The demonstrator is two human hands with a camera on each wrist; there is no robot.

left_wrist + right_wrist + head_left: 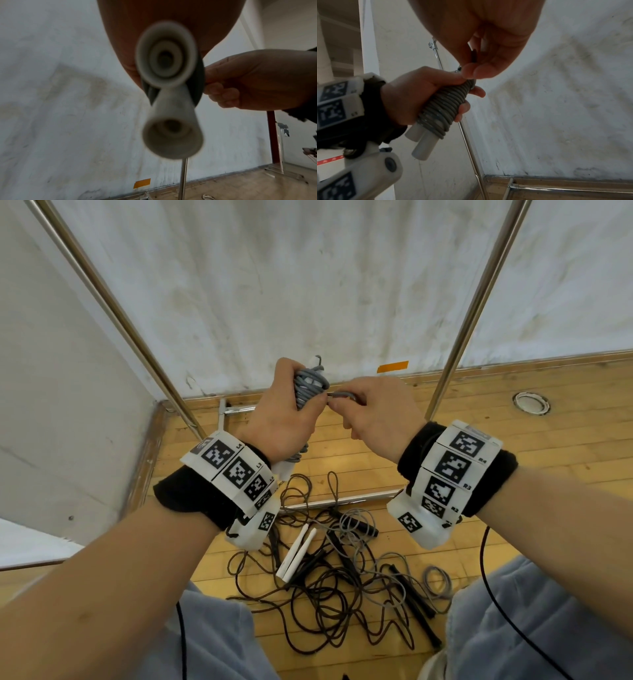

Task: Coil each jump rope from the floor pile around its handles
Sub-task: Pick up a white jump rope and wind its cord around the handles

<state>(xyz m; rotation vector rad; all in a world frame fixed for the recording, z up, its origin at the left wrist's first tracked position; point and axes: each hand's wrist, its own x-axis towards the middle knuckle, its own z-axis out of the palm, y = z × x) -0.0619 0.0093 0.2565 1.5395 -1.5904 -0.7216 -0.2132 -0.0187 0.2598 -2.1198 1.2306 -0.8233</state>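
My left hand [284, 412] [412, 94] grips a pair of white handles [423, 143] [171, 124] held together, with a grey rope [308, 388] [443, 106] coiled tightly around them. The handle ends stick out below the fist. My right hand [373, 409] [481, 56] [248, 79] pinches the loose grey rope end [342, 395] right beside the top of the coil. On the floor below lies a tangled pile of ropes [335, 587]: dark brown cords, a grey cord, black handles [359, 525] and another pair of white handles [296, 554].
Two slanting metal poles [113, 313] [479, 302] and a metal base bar [342, 499] frame the spot in front of a white wall. An orange tape patch [392, 367] marks the wall base. My knees in grey trousers [534, 621] flank the pile on the wooden floor.
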